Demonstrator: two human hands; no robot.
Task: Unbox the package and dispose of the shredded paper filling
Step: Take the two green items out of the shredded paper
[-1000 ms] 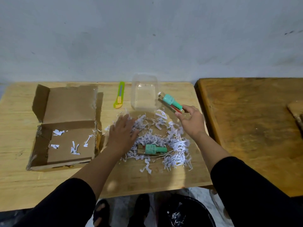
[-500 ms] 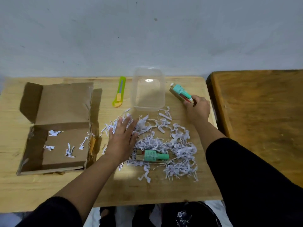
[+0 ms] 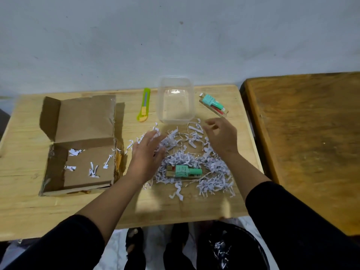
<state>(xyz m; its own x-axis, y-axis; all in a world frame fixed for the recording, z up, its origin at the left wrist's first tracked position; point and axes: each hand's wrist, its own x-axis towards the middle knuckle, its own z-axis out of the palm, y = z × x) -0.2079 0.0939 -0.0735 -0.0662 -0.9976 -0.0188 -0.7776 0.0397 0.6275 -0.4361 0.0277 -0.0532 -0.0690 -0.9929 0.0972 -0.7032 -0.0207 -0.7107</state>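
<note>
Both hands are open and hold nothing: the left hand (image 3: 147, 152) lies flat on the shredded paper (image 3: 196, 162), the right hand (image 3: 221, 137) hovers over its far edge. The paper looks light, springy and loose, best scooped from both sides. The cardboard box (image 3: 81, 147), left of the hands, keeps a few scraps; the clear tub (image 3: 176, 100) beyond them looks empty.

I see two bare hands, the left hand (image 3: 147, 152) and right hand (image 3: 222, 136), with black long sleeves (image 3: 288, 217) pushed up the arms
</note>
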